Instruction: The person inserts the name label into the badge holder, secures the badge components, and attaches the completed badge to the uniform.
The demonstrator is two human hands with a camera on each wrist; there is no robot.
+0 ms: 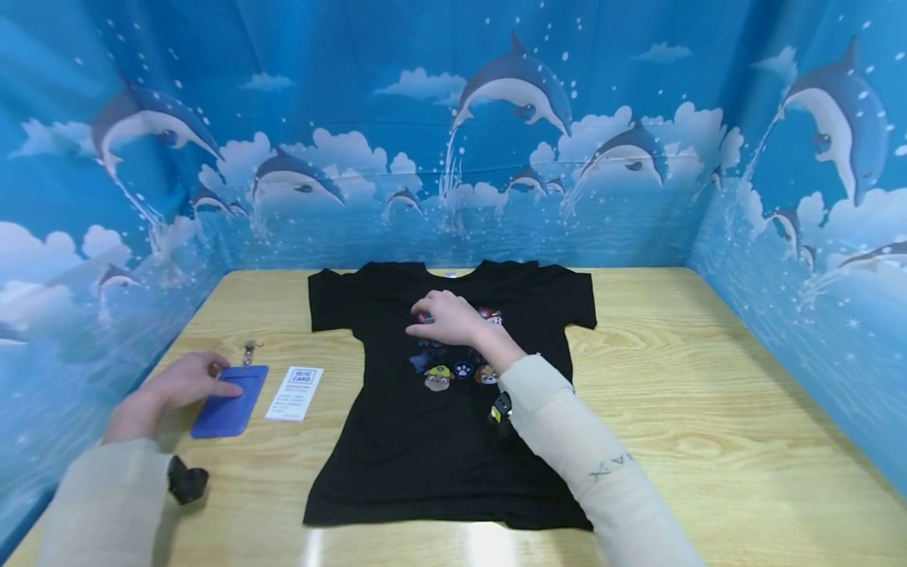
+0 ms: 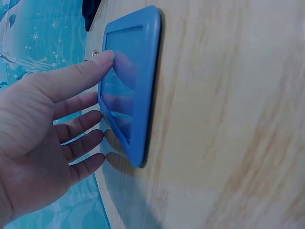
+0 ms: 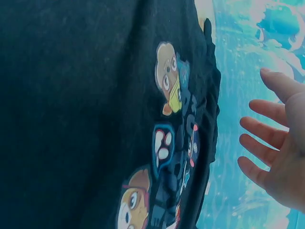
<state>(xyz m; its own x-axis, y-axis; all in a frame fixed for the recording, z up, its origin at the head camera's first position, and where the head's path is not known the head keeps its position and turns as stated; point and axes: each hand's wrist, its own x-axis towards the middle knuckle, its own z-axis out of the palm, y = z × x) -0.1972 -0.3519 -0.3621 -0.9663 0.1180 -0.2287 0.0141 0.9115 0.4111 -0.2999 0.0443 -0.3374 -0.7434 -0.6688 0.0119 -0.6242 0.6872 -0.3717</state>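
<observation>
A blue card holder point(image 1: 230, 405) with a clear window and a small metal clip point(image 1: 249, 351) lies at the left of the table. My left hand point(image 1: 190, 379) pinches its edge; in the left wrist view the thumb point(image 2: 86, 76) is on the window, with the other fingers by the near edge. To the holder's right lies a white printed card point(image 1: 294, 393). A black T-shirt point(image 1: 425, 457) with cartoon pup faces and a paw badge point(image 3: 163, 147) is spread flat in the middle. Above its chest hovers my right hand point(image 1: 449, 319), fingers loosely bent, holding nothing.
The light wooden table point(image 1: 708, 409) extends to the right of the shirt. Blue dolphin-print curtains point(image 1: 453, 181) enclose the back and both sides. A dark wrist device point(image 1: 187, 480) sits at the left cuff and another point(image 1: 501, 408) at the right cuff.
</observation>
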